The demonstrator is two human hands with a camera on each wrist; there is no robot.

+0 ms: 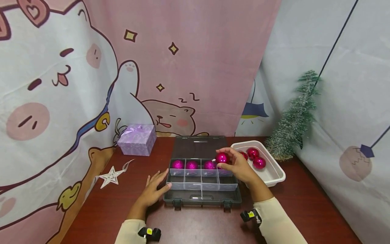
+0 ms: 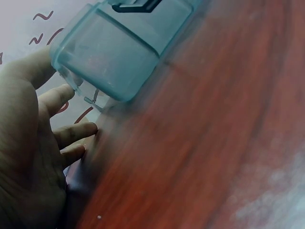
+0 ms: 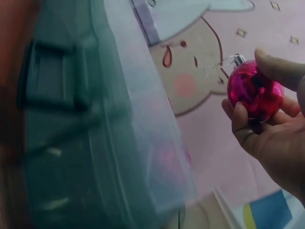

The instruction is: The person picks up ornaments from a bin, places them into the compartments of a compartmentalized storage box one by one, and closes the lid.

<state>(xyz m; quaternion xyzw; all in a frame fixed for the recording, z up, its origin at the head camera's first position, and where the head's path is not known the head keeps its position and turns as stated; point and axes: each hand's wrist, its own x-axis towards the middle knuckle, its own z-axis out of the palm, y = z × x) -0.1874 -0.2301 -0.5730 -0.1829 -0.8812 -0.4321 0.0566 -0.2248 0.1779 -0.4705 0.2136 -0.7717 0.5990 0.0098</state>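
Note:
A dark, see-through divided storage box lies open on the table, its lid tipped back. Glittery magenta Christmas balls sit in its back row of compartments. Over the right end of that row, my right hand holds a shiny magenta Christmas ball between thumb and fingers, its silver cap pointing left. My left hand rests with spread fingers at the box's left side; the left wrist view shows the thumb and fingertips at the box's corner.
A white tray with several shiny magenta balls stands right of the box. Behind it is a small frosted Christmas tree. At the left are a lilac gift box and a white star ornament. Printed curtains surround the table.

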